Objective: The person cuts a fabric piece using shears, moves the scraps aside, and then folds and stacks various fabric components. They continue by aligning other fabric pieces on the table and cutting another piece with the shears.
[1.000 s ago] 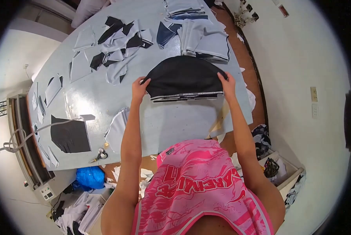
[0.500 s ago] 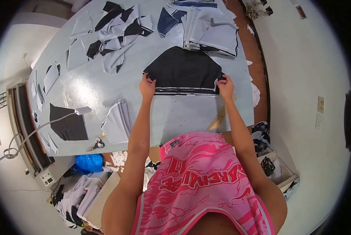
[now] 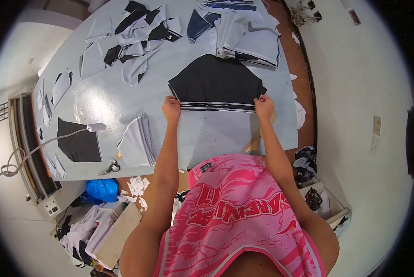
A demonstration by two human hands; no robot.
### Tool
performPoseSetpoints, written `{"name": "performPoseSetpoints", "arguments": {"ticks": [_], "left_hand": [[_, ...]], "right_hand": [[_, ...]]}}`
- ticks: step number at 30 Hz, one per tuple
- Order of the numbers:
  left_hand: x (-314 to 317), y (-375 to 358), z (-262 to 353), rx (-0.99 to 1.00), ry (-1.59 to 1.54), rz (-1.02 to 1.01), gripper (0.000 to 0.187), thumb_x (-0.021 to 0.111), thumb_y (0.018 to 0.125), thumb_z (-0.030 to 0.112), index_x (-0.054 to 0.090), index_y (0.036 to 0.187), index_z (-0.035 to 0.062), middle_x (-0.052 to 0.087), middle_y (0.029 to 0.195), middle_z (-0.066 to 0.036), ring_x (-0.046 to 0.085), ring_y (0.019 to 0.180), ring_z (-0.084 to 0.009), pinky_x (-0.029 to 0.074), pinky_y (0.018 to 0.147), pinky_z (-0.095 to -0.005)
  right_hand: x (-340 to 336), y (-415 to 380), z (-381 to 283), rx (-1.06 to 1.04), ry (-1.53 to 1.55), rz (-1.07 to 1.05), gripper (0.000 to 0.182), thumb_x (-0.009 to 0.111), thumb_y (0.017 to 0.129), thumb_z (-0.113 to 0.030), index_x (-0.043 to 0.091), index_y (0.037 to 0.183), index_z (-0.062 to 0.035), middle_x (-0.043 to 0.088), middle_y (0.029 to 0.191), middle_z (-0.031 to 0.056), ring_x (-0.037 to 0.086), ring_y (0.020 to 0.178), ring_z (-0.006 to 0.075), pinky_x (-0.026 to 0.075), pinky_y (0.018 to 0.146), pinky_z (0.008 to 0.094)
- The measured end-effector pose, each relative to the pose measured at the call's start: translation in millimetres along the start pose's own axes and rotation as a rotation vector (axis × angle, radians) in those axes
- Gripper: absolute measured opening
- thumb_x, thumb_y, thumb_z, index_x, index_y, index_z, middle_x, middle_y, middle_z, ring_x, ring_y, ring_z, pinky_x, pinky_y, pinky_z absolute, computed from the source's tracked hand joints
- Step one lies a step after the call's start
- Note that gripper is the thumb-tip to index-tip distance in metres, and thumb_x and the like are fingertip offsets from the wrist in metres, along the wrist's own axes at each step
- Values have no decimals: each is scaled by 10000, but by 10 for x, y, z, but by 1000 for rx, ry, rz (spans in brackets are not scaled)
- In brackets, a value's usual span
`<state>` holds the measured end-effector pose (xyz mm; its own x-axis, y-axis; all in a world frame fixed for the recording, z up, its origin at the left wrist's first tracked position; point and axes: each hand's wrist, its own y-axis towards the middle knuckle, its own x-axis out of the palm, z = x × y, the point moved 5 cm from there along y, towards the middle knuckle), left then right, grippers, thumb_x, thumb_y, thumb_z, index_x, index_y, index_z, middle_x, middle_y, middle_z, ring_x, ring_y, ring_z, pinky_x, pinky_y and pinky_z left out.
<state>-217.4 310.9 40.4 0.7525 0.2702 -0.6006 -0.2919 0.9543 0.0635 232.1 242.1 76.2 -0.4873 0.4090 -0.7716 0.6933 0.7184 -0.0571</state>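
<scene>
A black fabric panel (image 3: 216, 81) lies flat on the table in front of me, with white-edged bands along its near side that suggest several layers. At its near left corner, my left hand (image 3: 171, 109) pinches the edge between thumb and fingers. My right hand (image 3: 264, 108) grips the near right corner in the same way. Just beyond the panel sits a stack of pale grey and white fabric pieces (image 3: 248, 37) with dark edges. To the left of my left forearm rests a fanned stack of white fabric pieces (image 3: 138, 141).
The large pale table (image 3: 124, 101) also bears mixed black and white cut pieces (image 3: 140, 41), a dark piece (image 3: 78, 141) under a white plug block with a cable (image 3: 96, 126), and small snips (image 3: 111, 167). Below are a blue bag (image 3: 102, 190) and boxes of fabric.
Both hands have shifted slightly toward me along the panel's side edges, down to its near corners. The near bands lie closer together. The view has tilted a little.
</scene>
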Motion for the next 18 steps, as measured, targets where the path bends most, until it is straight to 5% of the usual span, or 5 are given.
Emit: {"name": "performPoseSetpoints", "arguments": {"ticks": [7, 17, 18], "left_hand": [[-69, -28, 24, 0, -16, 2, 195, 692, 805, 16, 666, 994, 53, 736, 743, -102, 725, 716, -291, 548, 666, -387], [-62, -81, -116, 35, 48, -8, 283, 675, 803, 36, 668, 1085, 60, 730, 702, -104, 721, 677, -290, 544, 657, -396], [-63, -102, -133, 32, 52, -11, 283, 675, 803, 36, 668, 1085, 60, 730, 702, -104, 721, 677, -290, 544, 657, -396]], "right_hand": [[-67, -126, 79, 52, 124, -26, 282, 856, 706, -187, 769, 921, -27, 743, 777, 88, 696, 704, 194, 540, 680, 340], [-15, -217, 203, 49, 162, -41, 339, 873, 739, -242, 751, 934, 6, 723, 749, 103, 683, 673, 208, 534, 656, 354], [-88, -248, 106, -58, 50, 75, 374, 878, 738, -279, 744, 935, 10, 716, 768, 115, 680, 691, 235, 532, 667, 369]]}}
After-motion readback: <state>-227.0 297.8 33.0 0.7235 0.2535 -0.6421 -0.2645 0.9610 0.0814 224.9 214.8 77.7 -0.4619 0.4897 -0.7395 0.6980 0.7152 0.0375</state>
